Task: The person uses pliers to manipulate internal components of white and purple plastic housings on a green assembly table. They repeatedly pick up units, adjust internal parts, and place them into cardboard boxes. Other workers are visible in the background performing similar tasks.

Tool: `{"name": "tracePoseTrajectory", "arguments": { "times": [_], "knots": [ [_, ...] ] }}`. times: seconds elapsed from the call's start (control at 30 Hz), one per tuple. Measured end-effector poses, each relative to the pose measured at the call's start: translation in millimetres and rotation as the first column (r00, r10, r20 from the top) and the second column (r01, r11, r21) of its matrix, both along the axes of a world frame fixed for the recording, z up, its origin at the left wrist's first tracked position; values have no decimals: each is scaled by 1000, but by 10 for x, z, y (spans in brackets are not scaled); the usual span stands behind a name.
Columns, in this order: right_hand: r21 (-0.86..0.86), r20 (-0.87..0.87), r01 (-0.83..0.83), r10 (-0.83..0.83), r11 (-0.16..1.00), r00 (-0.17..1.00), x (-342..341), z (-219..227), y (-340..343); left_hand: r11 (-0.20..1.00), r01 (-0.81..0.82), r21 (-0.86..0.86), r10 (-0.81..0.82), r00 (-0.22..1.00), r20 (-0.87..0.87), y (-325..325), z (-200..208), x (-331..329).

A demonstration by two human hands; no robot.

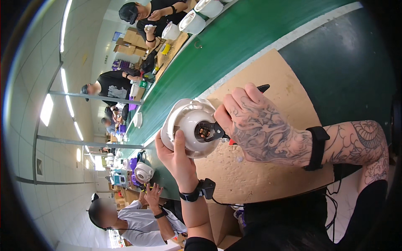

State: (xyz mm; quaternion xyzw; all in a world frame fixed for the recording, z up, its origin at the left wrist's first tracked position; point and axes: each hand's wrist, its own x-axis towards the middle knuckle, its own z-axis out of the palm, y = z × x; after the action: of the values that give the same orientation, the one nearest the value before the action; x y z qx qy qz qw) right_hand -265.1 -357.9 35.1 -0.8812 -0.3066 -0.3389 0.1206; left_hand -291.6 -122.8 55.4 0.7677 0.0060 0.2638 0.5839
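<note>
A round white plastic housing (193, 111) with a domed middle is tilted toward me above the cardboard sheet. My left hand (176, 157) grips it from the left and below, with the thumb on its front rim. In the dome is a dark opening with copper-coloured parts (204, 133) inside. My right hand (259, 125) is closed round black pliers (217, 131), whose jaws reach into that opening. One black handle end sticks out past my knuckles. A bit of red shows below the tool; my fingers hide most of the rest.
The cardboard sheet (268, 180) lies on the dark bench, beside a green conveyor belt (234, 46). White housings (192, 23) stand along the belt's far side. Co-workers work across the belt, and one at lower left reaches toward another white housing (143, 172). Black cables hang by my lap.
</note>
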Motion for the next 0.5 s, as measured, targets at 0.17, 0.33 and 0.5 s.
{"name": "tracePoseTrajectory", "arguments": {
  "times": [0.17, 0.33, 0.5],
  "knots": [
    [-30, -52, 5, -6, 1000, 999, -28, -16, -39, 1000, -4, 17, 4, 1000, -10, -42, -34, 21],
    [-52, -166, -62, 53, 997, 985, -4, -43, -15, 1000, -19, 18, 19, 1000, -23, -13, -91, 26],
    [178, -659, -186, 258, 966, 707, 130, -47, -91, 999, -25, 29, 25, 999, 25, 27, -155, 37]
  ]
}}
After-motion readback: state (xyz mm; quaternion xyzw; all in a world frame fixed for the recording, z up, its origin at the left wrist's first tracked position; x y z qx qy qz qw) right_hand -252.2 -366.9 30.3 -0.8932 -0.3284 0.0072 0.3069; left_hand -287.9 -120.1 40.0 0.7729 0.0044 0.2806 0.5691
